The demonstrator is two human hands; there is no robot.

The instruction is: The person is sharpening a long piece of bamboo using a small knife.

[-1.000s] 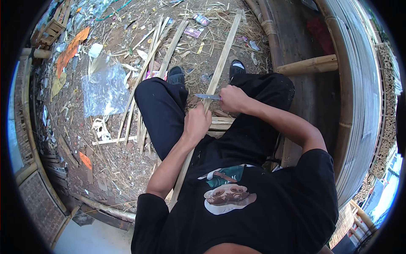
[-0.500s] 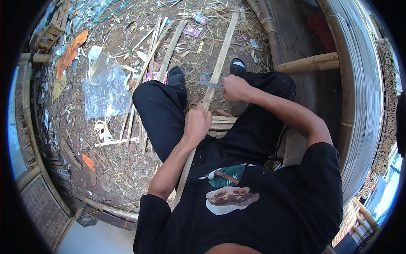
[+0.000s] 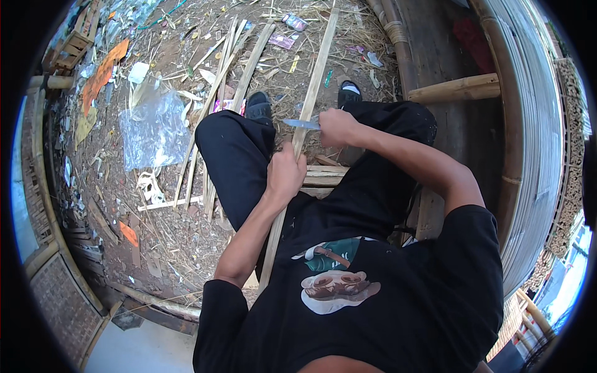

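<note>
A long, pale bamboo strip (image 3: 319, 69) slants from under my left arm, between my knees, toward the far ground. My left hand (image 3: 286, 173) is closed around it near my lap. My right hand (image 3: 337, 127) grips a knife (image 3: 301, 124), its handle hidden in the fist. The knife's blade points left and lies across the strip, a little beyond my left hand. Whether the edge bites into the strip is too small to tell.
More bamboo strips (image 3: 254, 65) lie on the littered ground by my left knee. Left of them are a clear plastic sheet (image 3: 154, 133) and an orange scrap (image 3: 104, 74). Bamboo poles and a wooden bench (image 3: 457, 91) stand at my right. Short wood pieces (image 3: 323, 176) lie between my thighs.
The strip's far end has swung slightly left. Both hands have shifted a little left, and the knife blade now crosses the strip further over.
</note>
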